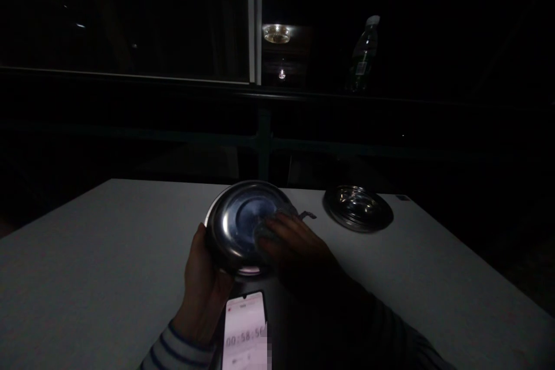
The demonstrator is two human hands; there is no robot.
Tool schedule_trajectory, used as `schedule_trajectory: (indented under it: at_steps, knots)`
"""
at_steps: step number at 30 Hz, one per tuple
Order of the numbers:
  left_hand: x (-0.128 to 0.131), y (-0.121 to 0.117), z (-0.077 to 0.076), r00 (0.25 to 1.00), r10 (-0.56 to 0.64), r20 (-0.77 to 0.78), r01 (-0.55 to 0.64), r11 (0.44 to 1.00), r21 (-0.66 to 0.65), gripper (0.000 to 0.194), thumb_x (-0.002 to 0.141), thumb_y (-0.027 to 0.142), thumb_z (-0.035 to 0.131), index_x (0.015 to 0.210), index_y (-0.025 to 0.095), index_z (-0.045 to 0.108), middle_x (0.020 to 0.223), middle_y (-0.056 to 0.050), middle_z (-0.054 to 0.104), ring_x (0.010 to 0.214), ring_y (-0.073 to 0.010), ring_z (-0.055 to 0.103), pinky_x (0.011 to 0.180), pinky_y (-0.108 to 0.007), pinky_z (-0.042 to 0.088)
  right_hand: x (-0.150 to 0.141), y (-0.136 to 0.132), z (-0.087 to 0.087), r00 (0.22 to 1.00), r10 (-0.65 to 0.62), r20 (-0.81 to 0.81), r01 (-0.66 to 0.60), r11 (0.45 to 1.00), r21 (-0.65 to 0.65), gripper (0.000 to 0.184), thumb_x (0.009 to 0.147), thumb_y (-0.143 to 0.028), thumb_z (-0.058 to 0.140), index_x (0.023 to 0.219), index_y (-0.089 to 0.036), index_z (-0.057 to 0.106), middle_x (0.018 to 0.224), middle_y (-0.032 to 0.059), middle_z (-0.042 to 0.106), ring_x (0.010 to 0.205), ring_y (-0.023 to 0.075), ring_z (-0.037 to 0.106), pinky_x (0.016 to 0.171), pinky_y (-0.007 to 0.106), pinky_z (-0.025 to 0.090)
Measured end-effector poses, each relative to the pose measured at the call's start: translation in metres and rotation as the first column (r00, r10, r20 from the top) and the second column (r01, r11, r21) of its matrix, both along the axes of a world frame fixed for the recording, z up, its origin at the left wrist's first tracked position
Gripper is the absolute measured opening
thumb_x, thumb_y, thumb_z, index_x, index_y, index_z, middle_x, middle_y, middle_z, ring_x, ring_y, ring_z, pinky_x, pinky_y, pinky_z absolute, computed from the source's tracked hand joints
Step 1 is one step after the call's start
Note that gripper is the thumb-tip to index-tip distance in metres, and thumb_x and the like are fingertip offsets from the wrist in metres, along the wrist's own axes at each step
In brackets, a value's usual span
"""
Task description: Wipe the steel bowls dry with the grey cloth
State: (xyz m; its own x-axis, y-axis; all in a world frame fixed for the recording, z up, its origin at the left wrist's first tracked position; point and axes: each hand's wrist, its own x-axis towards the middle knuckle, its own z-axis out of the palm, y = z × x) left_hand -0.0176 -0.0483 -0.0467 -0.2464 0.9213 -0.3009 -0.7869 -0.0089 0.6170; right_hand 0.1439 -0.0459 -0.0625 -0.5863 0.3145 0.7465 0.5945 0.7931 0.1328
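My left hand (203,280) grips a shiny round metal plate (238,214) by its left and lower rim, holding it tilted above the table. The plate's broad face is turned toward me. Across its right side lies my right hand (295,237), closed on a greyish cloth (265,234) pressed against the metal. A strip of the cloth sticks out past the fingers at the right. Most of the cloth is hidden under my hand. Farther right, a stack of metal plates (358,208) rests on the table; how many is hard to make out.
A lit phone (245,329) showing a timer lies below the plate on the white table (108,254). A small dark label (403,198) is at the table's far right corner. A plastic bottle (365,55) stands on the dark window ledge behind.
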Motion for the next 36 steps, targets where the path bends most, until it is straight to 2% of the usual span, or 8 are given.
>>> schedule_trajectory:
  at_steps: [3, 7, 11, 15, 19, 25, 32, 36]
  knots:
    - [0.000, 0.000, -0.001, 0.999, 0.037, 0.009, -0.037, 0.999, -0.029, 0.027, 0.084, 0.031, 0.045, 0.097, 0.014, 0.062, 0.077, -0.004, 0.069, 0.074, -0.0177, 0.065, 0.068, -0.027, 0.051, -0.004, 0.001, -0.007, 0.998, -0.035, -0.059, 0.035, 0.999, 0.001, 0.027, 0.088, -0.023, 0.040, 0.110, -0.017, 0.054, 0.121, 0.0086, 0.054, 0.121, 0.0242, 0.039, 0.097, 0.043, 0.041]
    - [0.010, -0.009, -0.002, 0.998, -0.046, -0.046, 0.042, 0.996, -0.083, 0.027, 0.083, 0.031, 0.047, 0.084, 0.011, 0.064, 0.064, -0.006, 0.067, 0.061, -0.0185, 0.064, 0.062, -0.030, 0.052, -0.025, -0.013, -0.017, 0.999, 0.048, 0.010, -0.048, 0.998, 0.051, 0.032, 0.087, -0.023, 0.043, 0.117, -0.022, 0.052, 0.129, 0.0019, 0.048, 0.127, 0.0218, 0.032, 0.104, 0.042, 0.033]
    - [0.021, -0.015, -0.006, 0.988, -0.105, -0.115, 0.096, 0.992, -0.082, 0.024, 0.079, 0.034, 0.054, 0.080, 0.013, 0.065, 0.062, -0.003, 0.066, 0.057, -0.0157, 0.062, 0.055, -0.025, 0.049, -0.024, -0.014, 0.002, 0.998, -0.051, 0.043, 0.051, 0.999, 0.000, 0.034, 0.087, -0.028, 0.043, 0.119, -0.021, 0.051, 0.130, 0.0055, 0.047, 0.126, 0.0250, 0.033, 0.101, 0.045, 0.036]
    - [0.023, -0.016, -0.011, 0.967, -0.136, -0.215, 0.134, 0.991, -0.021, 0.026, 0.072, 0.039, 0.060, 0.070, 0.013, 0.063, 0.055, 0.001, 0.062, 0.051, -0.0134, 0.057, 0.046, -0.021, 0.041, 0.003, 0.004, 0.026, 0.978, -0.154, -0.138, 0.132, 0.979, -0.158, 0.032, 0.089, -0.023, 0.037, 0.114, -0.014, 0.054, 0.124, 0.0114, 0.052, 0.119, 0.0231, 0.043, 0.098, 0.042, 0.040]
    - [0.022, -0.016, -0.013, 0.945, -0.147, -0.292, 0.140, 0.989, -0.044, 0.030, 0.070, 0.043, 0.061, 0.068, 0.013, 0.063, 0.048, 0.002, 0.057, 0.045, -0.0136, 0.053, 0.043, -0.023, 0.038, 0.019, 0.014, 0.032, 0.942, -0.207, -0.264, 0.113, 0.936, -0.332, 0.034, 0.090, -0.019, 0.032, 0.118, -0.013, 0.050, 0.119, 0.0103, 0.055, 0.113, 0.0177, 0.049, 0.097, 0.037, 0.042]
    - [0.027, -0.020, -0.005, 0.971, -0.141, -0.195, 0.132, 0.989, -0.059, 0.024, 0.072, 0.037, 0.060, 0.068, 0.013, 0.063, 0.053, 0.001, 0.061, 0.049, -0.0156, 0.059, 0.048, -0.024, 0.045, -0.012, -0.006, 0.016, 0.996, -0.052, -0.078, 0.051, 0.999, -0.014, 0.026, 0.087, -0.025, 0.039, 0.105, -0.019, 0.058, 0.118, 0.0064, 0.056, 0.119, 0.0237, 0.041, 0.099, 0.044, 0.037]
    - [0.012, -0.013, 0.012, 0.996, -0.080, 0.040, 0.080, 0.997, 0.002, 0.028, 0.083, 0.026, 0.043, 0.077, 0.010, 0.065, 0.064, -0.007, 0.068, 0.069, -0.0213, 0.066, 0.065, -0.031, 0.053, -0.019, -0.015, -0.015, 0.975, 0.115, 0.189, -0.150, 0.972, 0.181, 0.027, 0.085, -0.023, 0.047, 0.110, -0.017, 0.057, 0.128, 0.0018, 0.049, 0.129, 0.0227, 0.028, 0.111, 0.043, 0.025]
    - [0.000, -0.005, 0.009, 0.995, -0.008, 0.104, 0.005, 1.000, 0.025, 0.027, 0.084, 0.025, 0.043, 0.092, 0.010, 0.064, 0.071, -0.007, 0.070, 0.074, -0.0209, 0.066, 0.070, -0.032, 0.053, -0.010, -0.004, -0.017, 0.985, 0.109, 0.135, -0.142, 0.952, 0.270, 0.026, 0.085, -0.025, 0.051, 0.109, -0.020, 0.058, 0.121, 0.0008, 0.053, 0.126, 0.0224, 0.033, 0.109, 0.043, 0.027]
